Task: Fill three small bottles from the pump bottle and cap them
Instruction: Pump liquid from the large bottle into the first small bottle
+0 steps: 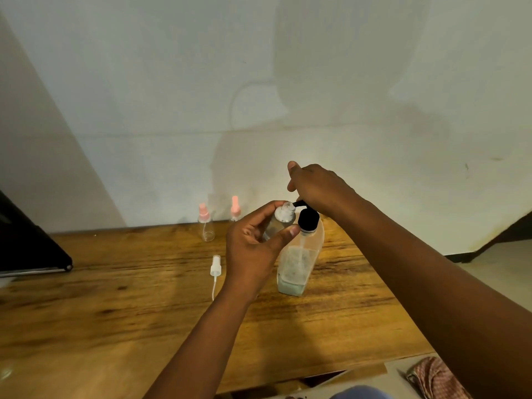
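On first one, I reckon: left grip [253, 246] holds small bottle [281, 220] at pump bottle [298, 263] spout, right grip [315, 187] presses pump top. White cap [215, 266] lies left of left grip; two pink-capped bottles [206, 226] beyond, seemingly unfilled.

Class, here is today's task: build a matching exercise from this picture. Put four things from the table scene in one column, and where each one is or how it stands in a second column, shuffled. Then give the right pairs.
Column 1
1. pump bottle
2. white spray cap
3. uncapped small bottle
4. leftmost pink-capped bottle

Column 2
A. lies on the wooden table
B. held in the left hand, mouth at the nozzle
C. stands at the back, untouched
D. stands upright, right hand on top

Pairs: 1-D, 2-A, 3-B, 4-C
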